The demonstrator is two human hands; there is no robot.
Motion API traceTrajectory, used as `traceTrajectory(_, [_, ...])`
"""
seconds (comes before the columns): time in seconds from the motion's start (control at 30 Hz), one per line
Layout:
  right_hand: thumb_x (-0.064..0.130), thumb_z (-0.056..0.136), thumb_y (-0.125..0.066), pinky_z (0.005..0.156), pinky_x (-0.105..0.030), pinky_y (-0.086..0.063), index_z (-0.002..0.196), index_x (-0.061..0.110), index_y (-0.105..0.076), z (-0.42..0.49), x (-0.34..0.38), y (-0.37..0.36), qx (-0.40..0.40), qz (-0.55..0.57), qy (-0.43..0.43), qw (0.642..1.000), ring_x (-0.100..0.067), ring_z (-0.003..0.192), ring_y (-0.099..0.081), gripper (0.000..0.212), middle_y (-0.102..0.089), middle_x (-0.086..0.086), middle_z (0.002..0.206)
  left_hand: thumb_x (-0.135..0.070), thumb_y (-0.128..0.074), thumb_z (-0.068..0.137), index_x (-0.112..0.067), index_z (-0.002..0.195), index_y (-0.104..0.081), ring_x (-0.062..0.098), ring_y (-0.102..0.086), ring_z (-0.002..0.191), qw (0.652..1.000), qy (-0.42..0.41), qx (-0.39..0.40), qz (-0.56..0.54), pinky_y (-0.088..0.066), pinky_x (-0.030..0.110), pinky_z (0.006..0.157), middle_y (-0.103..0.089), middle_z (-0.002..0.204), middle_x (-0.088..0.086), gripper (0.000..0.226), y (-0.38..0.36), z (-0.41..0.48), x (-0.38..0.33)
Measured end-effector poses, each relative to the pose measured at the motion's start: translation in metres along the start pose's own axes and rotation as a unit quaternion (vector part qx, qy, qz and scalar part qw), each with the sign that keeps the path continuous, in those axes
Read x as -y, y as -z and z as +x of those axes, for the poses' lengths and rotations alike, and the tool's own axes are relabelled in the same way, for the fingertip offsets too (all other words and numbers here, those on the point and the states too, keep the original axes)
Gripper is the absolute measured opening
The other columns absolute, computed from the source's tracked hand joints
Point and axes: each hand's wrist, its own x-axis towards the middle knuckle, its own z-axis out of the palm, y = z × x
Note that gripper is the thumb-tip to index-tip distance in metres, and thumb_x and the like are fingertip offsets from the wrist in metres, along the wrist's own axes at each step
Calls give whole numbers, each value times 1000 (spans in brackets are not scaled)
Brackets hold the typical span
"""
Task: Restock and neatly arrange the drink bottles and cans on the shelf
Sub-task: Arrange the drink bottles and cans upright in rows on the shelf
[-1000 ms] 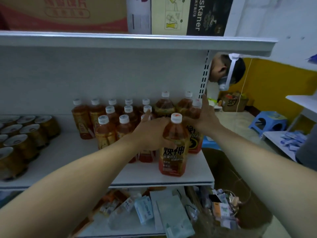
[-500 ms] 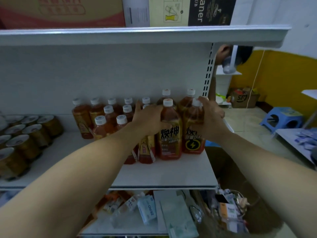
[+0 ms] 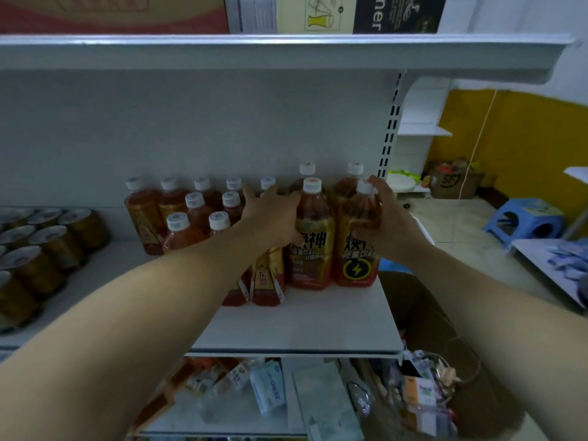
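Cans point(image 3: 47, 246) far left of the lightning-label bottle point(image 3: 354, 268), small bottles point(image 3: 194, 214) nearer, all upright on the shelf point(image 3: 302, 329). Left hand point(image 3: 270, 218) curled round the tall bottle point(image 3: 310, 253) touching its left side; right hand point(image 3: 389, 218) gripping the lightning-label bottle at shoulder height.

Dim bluish light, yellow wall point(image 3: 521, 148) at right beneath white upper wall point(image 3: 515, 14), pale tiled floor point(image 3: 451, 224), blue plastic stool point(image 3: 525, 218) standing on it, cardboard box point(image 3: 451, 183) against the yellow paint, thin white cord point(image 3: 476, 148) hanging down.
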Motion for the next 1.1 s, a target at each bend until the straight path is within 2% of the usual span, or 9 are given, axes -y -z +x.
traceTrajectory(0.1, [22,66,-81,75,-12,-44,143,41,-14,-3,0,-3,-6,21,15,1000,-10,104,-58,104,-57,11,119,-60,-68,68,-24,143,-23,32,-27,137,999,12,-24,22,-2,72,103,-53,136,5,95,-6,-2,-4])
traceTrajectory(0.17, [25,61,-88,98,-33,-43,149,27,-6,-4,1,-8,3,30,-5,1000,-21,126,-47,120,-48,-2,139,-60,-67,69,-23,145,-22,34,-23,139,999,15,-16,31,-3,73,103,-48,140,7,96,-4,-3,-6])
traceTrajectory(0.23, [28,57,-90,106,-46,-37,150,17,-6,-6,4,-15,-1,26,-56,998,-29,134,-37,126,-37,-10,147,-62,-67,68,-22,145,-23,34,-15,142,1000,-4,2,15,-7,71,104,-37,148,6,97,2,-5,-3])
traceTrajectory(0.43, [33,60,-87,97,-39,-35,148,15,-12,-8,10,-27,-16,-12,-124,992,-35,129,-35,118,-24,-15,147,-88,-40,60,-29,148,-8,34,9,144,996,70,-44,26,-1,66,108,1,159,3,111,-1,-45,36])
traceTrajectory(0.67, [30,59,-88,91,-41,-38,144,14,-20,-11,14,-32,-65,-24,-114,991,-39,120,-41,110,-33,-20,137,-81,-52,61,-25,132,-38,35,-34,123,994,88,-56,-42,-33,53,97,-45,135,6,91,-12,-64,41])
traceTrajectory(0.77, [30,61,-87,95,-45,-38,145,14,-18,-13,18,-31,-58,-26,-125,990,-41,123,-39,111,-31,-21,139,-85,-39,61,-20,137,-33,35,-31,128,997,63,-47,0,-25,56,104,-42,140,8,100,-10,-65,42])
traceTrajectory(0.9, [48,63,-83,109,-52,-28,151,14,-9,-17,34,-24,-83,-78,-132,985,-37,139,-20,119,-17,-20,153,-96,-19,56,-30,146,-16,32,-4,144,993,69,-95,17,-3,60,110,-13,157,3,112,-1,-79,66])
traceTrajectory(1.0, [48,71,-75,114,-51,-19,149,15,-18,-18,63,-22,-158,-98,-15,982,-34,141,-16,102,-19,-19,153,-91,-37,58,-35,145,-17,31,-10,144,976,163,-110,-97,-13,55,112,-15,157,2,106,-5,-101,107])
traceTrajectory(1.1, [54,81,-62,114,-45,-14,147,19,-25,-9,105,-32,-87,-159,56,982,-28,142,-14,84,-22,-13,154,-54,-70,74,-33,149,-7,29,-29,139,941,140,-14,-309,-32,51,109,-28,153,4,100,-15,-126,128])
